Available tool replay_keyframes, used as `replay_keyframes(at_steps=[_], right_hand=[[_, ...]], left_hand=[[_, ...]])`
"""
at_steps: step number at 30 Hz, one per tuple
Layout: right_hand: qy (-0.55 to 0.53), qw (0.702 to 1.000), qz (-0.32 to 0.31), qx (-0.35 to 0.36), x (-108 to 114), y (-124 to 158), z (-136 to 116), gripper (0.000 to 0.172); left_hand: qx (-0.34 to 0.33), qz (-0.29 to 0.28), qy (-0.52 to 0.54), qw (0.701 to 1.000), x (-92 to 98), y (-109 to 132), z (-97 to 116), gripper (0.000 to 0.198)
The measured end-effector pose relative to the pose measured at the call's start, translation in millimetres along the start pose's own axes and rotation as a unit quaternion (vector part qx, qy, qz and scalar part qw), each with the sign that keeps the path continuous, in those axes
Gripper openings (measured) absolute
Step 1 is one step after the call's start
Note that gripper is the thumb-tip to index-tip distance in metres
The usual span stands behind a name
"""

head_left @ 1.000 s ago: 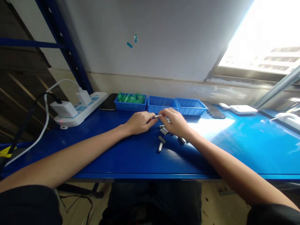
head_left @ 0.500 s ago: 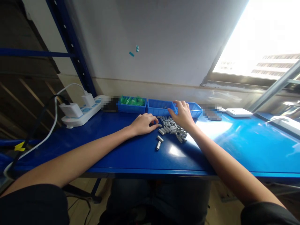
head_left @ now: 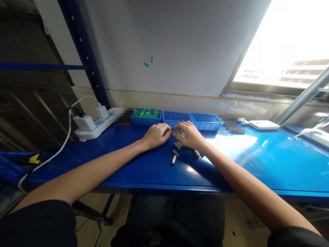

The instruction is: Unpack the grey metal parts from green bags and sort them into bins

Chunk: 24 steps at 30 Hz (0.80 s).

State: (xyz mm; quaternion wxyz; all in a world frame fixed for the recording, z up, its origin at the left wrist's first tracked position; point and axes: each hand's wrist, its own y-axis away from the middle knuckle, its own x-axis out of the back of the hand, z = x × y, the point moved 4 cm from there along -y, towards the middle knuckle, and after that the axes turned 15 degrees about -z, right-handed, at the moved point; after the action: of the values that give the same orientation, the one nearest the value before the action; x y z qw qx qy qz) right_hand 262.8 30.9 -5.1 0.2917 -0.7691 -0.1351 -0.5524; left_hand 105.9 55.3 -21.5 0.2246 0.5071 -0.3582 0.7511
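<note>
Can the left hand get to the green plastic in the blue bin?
Probably yes: the green plastic shows at the open top of the leftmost blue bin, just beyond the left hand, and nothing seems to stand between them.

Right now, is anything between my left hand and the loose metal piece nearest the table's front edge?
Nothing visible: just blue tabletop runs between your left hand and that metal piece. A second piece lies just behind it, farther from the edge, beside that path.
</note>
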Motion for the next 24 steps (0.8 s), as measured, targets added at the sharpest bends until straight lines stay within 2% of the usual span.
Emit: replay_keyframes(at_steps=[3, 7, 14, 19, 21, 24], right_hand=[[0.006, 1.0, -0.002, 0.014, 0.4, 0.0, -4.0, 0.02], [0.013, 1.0, -0.004, 0.015, 0.9, -0.1, -7.9, 0.012], [0.037, 0.999, -0.022, 0.005, -4.8, -2.6, -5.7, 0.028], [0.051, 0.998, -0.036, -0.003, -7.0, -4.7, -4.2, 0.034], [0.039, 0.999, -0.032, 0.002, -6.3, -3.9, -5.4, 0.032], [0.022, 0.999, -0.026, 0.003, -5.7, -1.7, -6.9, 0.017]], left_hand=[[0.012, 0.015, 0.076, 0.997, 1.1, -0.1, -1.3, 0.026], [-0.003, 0.003, 0.1, 0.995, 0.1, 0.4, 0.5, 0.027], [-0.026, -0.01, 0.043, 0.999, 3.5, 4.7, 3.3, 0.027], [-0.034, 0.003, -0.001, 0.999, 5.1, 5.8, 5.6, 0.024], [-0.019, 0.005, -0.013, 1.0, 4.0, 5.7, 3.9, 0.025], [-0.007, -0.003, -0.027, 1.0, 1.6, 5.3, 1.3, 0.027]])
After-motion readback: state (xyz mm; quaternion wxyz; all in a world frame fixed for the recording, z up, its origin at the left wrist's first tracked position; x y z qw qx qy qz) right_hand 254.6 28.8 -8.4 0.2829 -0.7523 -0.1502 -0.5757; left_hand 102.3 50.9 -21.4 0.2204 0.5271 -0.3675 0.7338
